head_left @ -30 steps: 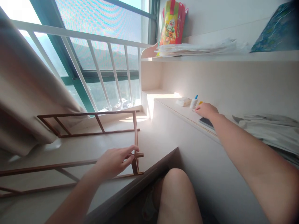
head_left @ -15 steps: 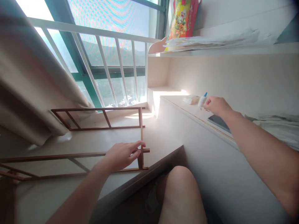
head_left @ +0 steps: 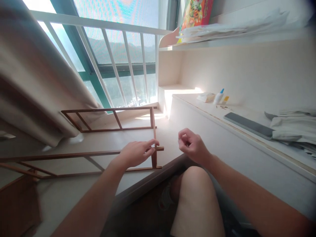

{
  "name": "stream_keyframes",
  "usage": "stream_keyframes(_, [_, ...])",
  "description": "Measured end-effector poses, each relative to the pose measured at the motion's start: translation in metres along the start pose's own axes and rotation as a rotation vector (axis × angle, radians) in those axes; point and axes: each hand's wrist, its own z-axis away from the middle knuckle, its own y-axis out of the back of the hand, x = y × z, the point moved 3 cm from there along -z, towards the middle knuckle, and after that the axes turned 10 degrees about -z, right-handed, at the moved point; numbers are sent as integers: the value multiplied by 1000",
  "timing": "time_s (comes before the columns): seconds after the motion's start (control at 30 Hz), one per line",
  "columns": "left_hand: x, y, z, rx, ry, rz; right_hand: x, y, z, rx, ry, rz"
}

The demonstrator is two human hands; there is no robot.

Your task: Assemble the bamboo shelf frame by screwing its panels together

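A brown wooden frame point(head_left: 108, 109), with slatted side panels, lies on the pale floor surface at the left. My left hand point(head_left: 135, 153) has its thumb and forefinger closed on the frame's right-hand crossbar, near a short protruding rail end point(head_left: 160, 148). My right hand point(head_left: 194, 144) is closed in the air just right of the frame, above my knee; whatever its curled fingers hold is too small or hidden. On the ledge stand a white bottle with a blue cap point(head_left: 218, 97) and a yellow-topped item point(head_left: 226, 99). Small brown pieces point(head_left: 223, 107) lie in front of them.
A dark phone-like slab point(head_left: 248, 125) and folded cloth point(head_left: 291, 126) lie on the ledge point(head_left: 192, 105). A shelf above bears a colourful bag point(head_left: 197, 14) and flat plastic wraps. White railing point(head_left: 108, 21) and a curtain point(head_left: 44, 82) border the left. My knee point(head_left: 197, 194) is below my hands.
My right hand has come away from the small pieces on the ledge, down and left toward the frame. My left hand stays on the crossbar. The view has shifted slightly.
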Motion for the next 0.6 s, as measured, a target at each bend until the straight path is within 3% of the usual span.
stream_keyframes(0.1, [0,-1,0,4,-10,6,9,-47,25,19,75,-93])
stream_keyframes(0.23, [-1,-2,2,15,-17,3,24,-83,39,45,337,12])
stream_keyframes(0.37, [-1,-2,4,28,-17,-8,32,-93,38,-4,480,183])
stream_keyframes(0.6, [-1,-1,4,20,-12,8,35,-84,24,-136,592,303])
